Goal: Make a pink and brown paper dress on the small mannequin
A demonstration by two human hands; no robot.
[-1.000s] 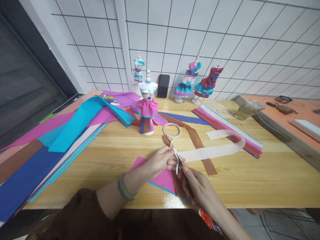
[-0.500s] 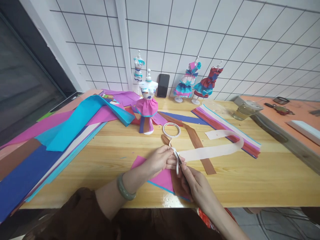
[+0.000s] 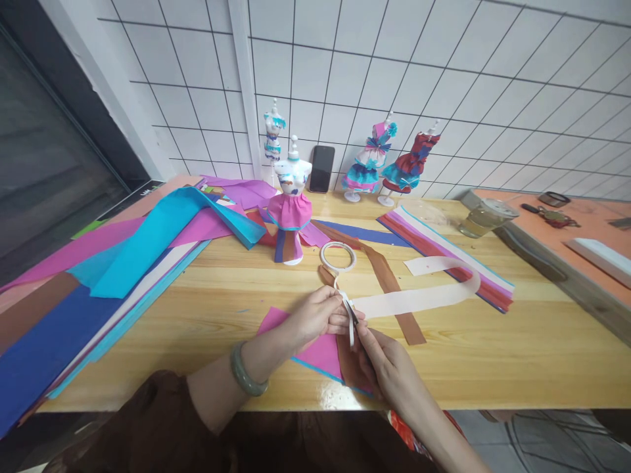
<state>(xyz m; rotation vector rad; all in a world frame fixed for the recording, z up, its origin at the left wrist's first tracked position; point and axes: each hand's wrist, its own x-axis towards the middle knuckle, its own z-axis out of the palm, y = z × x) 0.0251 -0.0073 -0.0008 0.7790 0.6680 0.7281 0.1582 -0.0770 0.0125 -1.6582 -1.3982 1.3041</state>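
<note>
My left hand (image 3: 320, 312) pinches a narrow white strip of tape (image 3: 351, 335) that runs up to the tape roll (image 3: 338, 257) lying on the table. In my right hand (image 3: 382, 355) are dark-bladed scissors (image 3: 351, 313), their blades at the tape beside my left fingers; the handles are mostly hidden. Below my hands lies a pink paper piece (image 3: 320, 355) with a blue edge, and brown paper (image 3: 350, 361) on it. A pale paper strip (image 3: 414, 301) curls away to the right from my fingers. A small white mannequin (image 3: 292, 177) in a pink skirt stands beyond the roll.
Colored paper strips (image 3: 148, 246) are heaped on the left. At the back stand a smaller mannequin (image 3: 273, 135), a phone (image 3: 322, 169) and two dressed mannequins (image 3: 371, 164). Layered strips (image 3: 448, 259), a brown strip (image 3: 389, 282) and a cup (image 3: 486, 217) are to the right.
Almost nothing differs. The hanging end of the tape has shifted slightly, while both hands and the scissors stay in nearly the same place.
</note>
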